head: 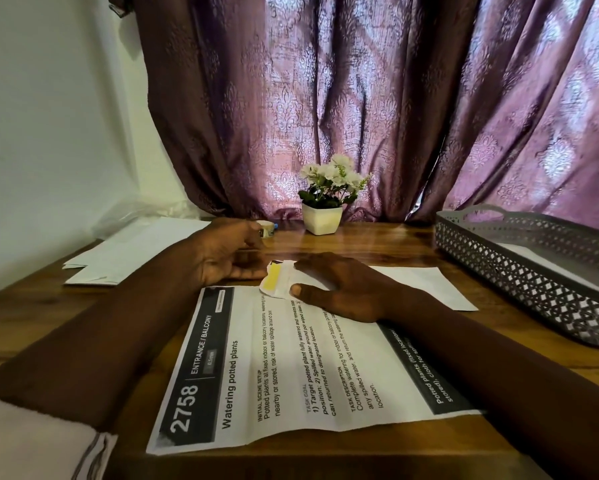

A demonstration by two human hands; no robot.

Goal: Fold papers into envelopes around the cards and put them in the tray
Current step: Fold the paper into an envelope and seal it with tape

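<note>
**Step in hand.** We find a folded white paper (429, 285) lying toward the middle of the table (377, 237), with its end flap (273, 279) turned up to show a yellow strip. We judge this to be the sealing stage of one envelope. No card is visible, and we cannot confirm that one is inside the fold.

**Hands.** The right hand (343, 289) lies flat on the folded paper, fingers spread and straight, pressing it down just beside the flap. The left hand (221, 258) is beside the flap with its fingers curled and its thumb tip at the flap's edge. We cannot tell whether it pinches the flap or only touches it.

**Recommendation.**
- Keep the right hand's pressure close to the crease so the body does not slide on the printed sheet (291, 375) beneath it.
- Bring the flap over square to the paper's edges.
- Press the flap from the middle outward so the strip bonds without a wrinkle.
- Keep bare fingers off the yellow strip.

**Containers.** The grey lattice tray (519, 282) sits at the right edge of the table. It holds at least one flat white piece (540, 259), which we take for a finished envelope. The tray wall hides most of the floor, so we give no count.

**Other items.**
- A stack of white sheets (135, 251) lies at the far left corner.
- A tape roll (266, 229) stands behind the left hand.
</note>
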